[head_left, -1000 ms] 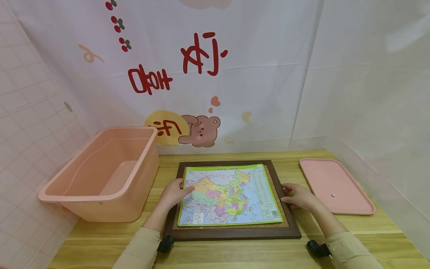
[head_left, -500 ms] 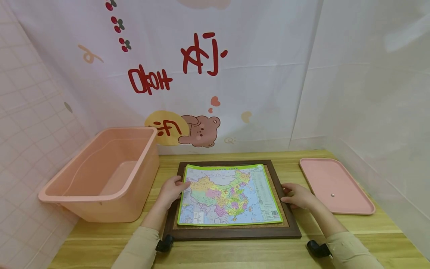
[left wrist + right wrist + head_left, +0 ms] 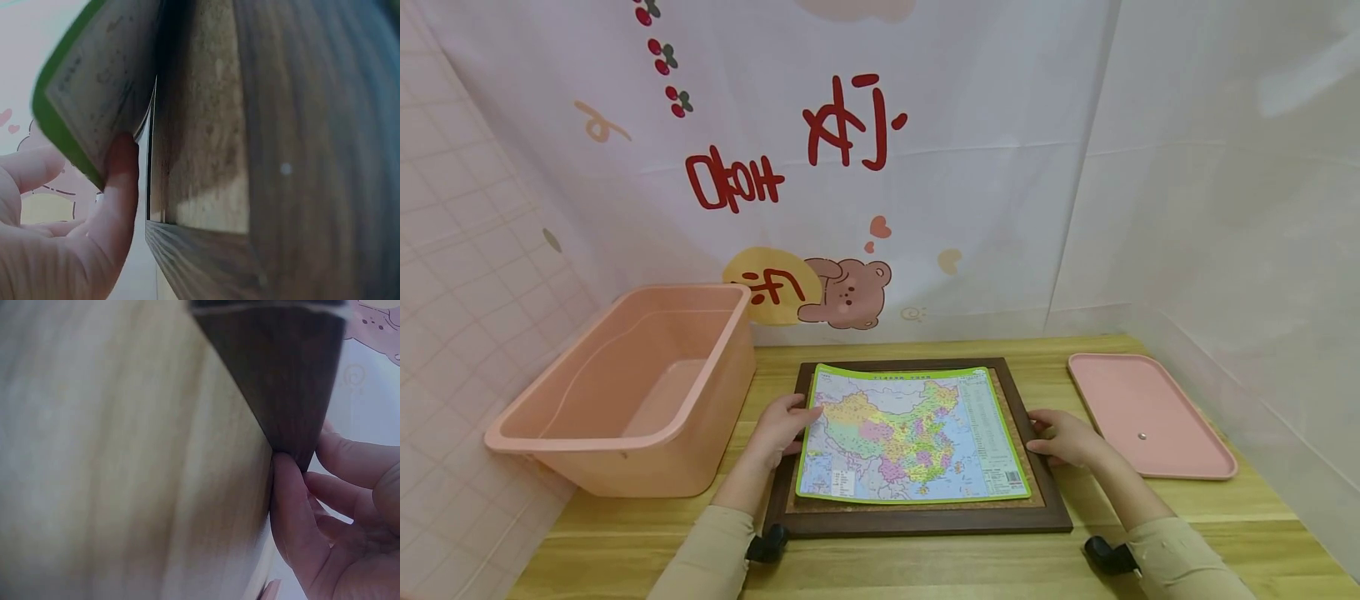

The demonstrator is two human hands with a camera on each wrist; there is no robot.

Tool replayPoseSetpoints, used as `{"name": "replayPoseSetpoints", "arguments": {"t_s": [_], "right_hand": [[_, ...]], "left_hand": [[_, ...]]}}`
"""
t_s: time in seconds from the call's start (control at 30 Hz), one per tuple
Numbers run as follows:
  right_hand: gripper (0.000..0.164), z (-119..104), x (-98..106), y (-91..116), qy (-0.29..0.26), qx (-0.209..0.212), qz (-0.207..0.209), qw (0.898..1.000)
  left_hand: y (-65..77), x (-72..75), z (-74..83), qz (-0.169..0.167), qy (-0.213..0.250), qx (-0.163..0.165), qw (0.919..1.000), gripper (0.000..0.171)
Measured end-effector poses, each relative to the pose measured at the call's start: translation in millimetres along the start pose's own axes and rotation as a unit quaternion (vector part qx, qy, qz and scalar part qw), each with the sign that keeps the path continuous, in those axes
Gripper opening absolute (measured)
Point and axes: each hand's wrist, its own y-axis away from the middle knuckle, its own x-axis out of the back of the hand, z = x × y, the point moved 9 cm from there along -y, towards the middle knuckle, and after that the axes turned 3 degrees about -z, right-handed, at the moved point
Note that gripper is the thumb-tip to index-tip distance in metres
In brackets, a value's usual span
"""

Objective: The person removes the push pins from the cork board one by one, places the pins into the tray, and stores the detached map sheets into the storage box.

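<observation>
A brown-framed cork board (image 3: 917, 523) lies flat on the wooden table. On top of it rests a map (image 3: 887, 450) of China, a thin sheet with a green border. Its left side curves up off the board, and the left wrist view shows bare cork (image 3: 200, 125) under the raised edge. My left hand (image 3: 778, 425) pinches that edge, thumb above and a finger (image 3: 119, 200) against the underside. At the opposite side, my right hand (image 3: 1063, 437) grips the board's frame (image 3: 281, 375), its thumb over the rim and a finger low by the table.
Left of the board stands a deep pink tub (image 3: 722, 417). A flat pink tray (image 3: 1150, 408) lies to the right, with a small round silvery thing (image 3: 1142, 436) on it. A printed cloth (image 3: 985, 183) hangs behind the table.
My left hand has drawn slightly leftward, and the map's left edge has risen and bent up from the board. The right hand and the board have stayed in place.
</observation>
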Motion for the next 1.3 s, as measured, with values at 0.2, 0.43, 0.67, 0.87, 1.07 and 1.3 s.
{"name": "replayPoseSetpoints", "arguments": {"t_s": [0.2, 0.43, 0.67, 0.87, 1.07, 1.3], "right_hand": [[0.063, -0.5, -0.5, 0.4, 0.002, 0.0, -0.003, 1.0], [0.063, 0.6, -1.0, 0.2, 0.003, 0.0, -0.005, 1.0], [0.063, 1.3, -0.4, -0.2, 0.009, 0.002, -0.001, 1.0], [0.063, 0.5, -0.2, 0.2, 0.012, 0.004, 0.002, 1.0], [0.063, 0.7, -0.8, 0.2, 0.005, 0.002, 0.001, 1.0], [0.063, 0.0, -1.1, 0.4, 0.003, -0.001, 0.001, 1.0]], "left_hand": [[-3.2, -4.8, -4.8, -0.028, 0.05, 0.006, 0.9984, 0.064], [-3.3, -7.2, -9.3, -0.052, 0.051, 0.009, 0.9973, 0.059], [-0.9, -8.9, -8.0, -0.071, 0.044, 0.001, 0.9965, 0.054], [0.9, -9.3, -7.0, -0.072, 0.045, -0.003, 0.9964, 0.052], [0.9, -8.2, -6.9, -0.07, 0.041, -0.01, 0.9966, 0.053], [1.8, -6.8, -7.3, -0.059, 0.04, -0.009, 0.9974, 0.054]]}}
